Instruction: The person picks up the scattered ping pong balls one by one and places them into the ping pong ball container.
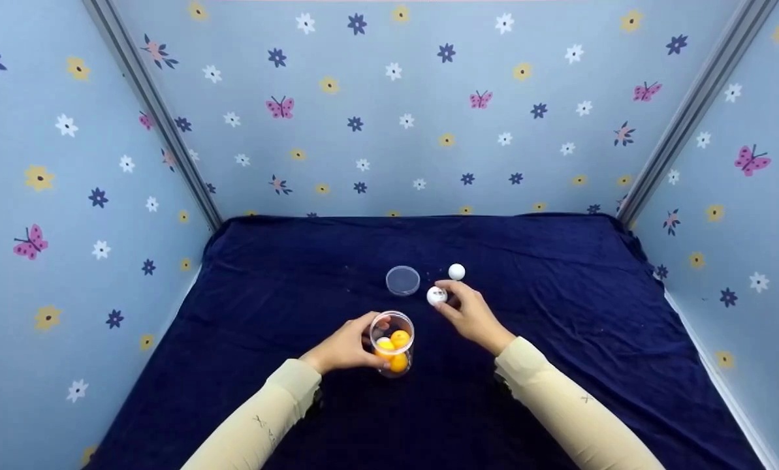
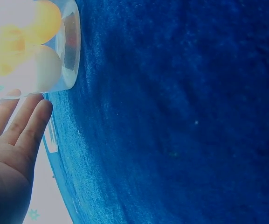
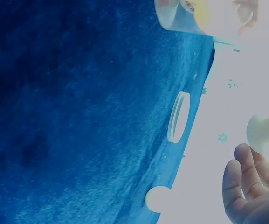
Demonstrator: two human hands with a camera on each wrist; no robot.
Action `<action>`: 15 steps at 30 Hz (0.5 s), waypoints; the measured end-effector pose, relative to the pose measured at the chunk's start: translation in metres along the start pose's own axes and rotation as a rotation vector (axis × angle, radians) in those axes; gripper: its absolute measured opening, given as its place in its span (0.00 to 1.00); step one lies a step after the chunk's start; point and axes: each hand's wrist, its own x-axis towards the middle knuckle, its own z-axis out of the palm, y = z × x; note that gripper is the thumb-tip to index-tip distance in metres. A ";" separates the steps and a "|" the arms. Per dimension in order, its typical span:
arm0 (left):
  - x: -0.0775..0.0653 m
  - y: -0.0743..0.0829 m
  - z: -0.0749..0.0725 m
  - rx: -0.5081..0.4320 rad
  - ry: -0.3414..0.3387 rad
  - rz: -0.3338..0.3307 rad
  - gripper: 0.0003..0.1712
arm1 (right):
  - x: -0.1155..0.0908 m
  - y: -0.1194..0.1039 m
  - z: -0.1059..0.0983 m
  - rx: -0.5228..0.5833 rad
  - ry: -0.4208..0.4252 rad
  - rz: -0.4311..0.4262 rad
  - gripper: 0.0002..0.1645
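Observation:
My left hand [image 1: 350, 343] grips a clear plastic jar [image 1: 410, 326] by its side, fingers and thumb around the wall. Inside the open-topped jar are several orange and white ping-pong balls [image 1: 399, 339], which the left wrist view also shows through the wall. To the right of the jar, my right hand [image 1: 473, 316] pinches a white ping-pong ball [image 1: 436, 296] with dark print between thumb and fingertips. In the right wrist view that held ball [image 3: 260, 133] is above the cloth. Just beyond the right hand lies another white ping-pong ball [image 1: 456, 271] on the cloth.
A round clear lid [image 1: 403, 281] lies on the dark blue cloth [image 1: 285, 274] beyond the jar. Flower-patterned walls [image 1: 428, 124] rise at the back and on both sides, with metal posts [image 1: 696, 104] at the corners.

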 end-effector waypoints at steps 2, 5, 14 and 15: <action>0.000 0.000 0.000 -0.002 0.003 0.000 0.49 | 0.000 -0.003 0.000 0.003 0.005 -0.016 0.21; 0.000 0.000 0.000 -0.004 0.004 -0.002 0.49 | -0.001 -0.008 0.000 0.013 0.005 -0.035 0.21; 0.000 0.002 -0.001 -0.017 0.001 -0.004 0.49 | -0.002 -0.019 0.002 0.044 0.000 -0.084 0.22; 0.000 0.002 -0.001 -0.018 0.001 -0.004 0.49 | -0.002 -0.020 0.002 0.049 -0.001 -0.089 0.22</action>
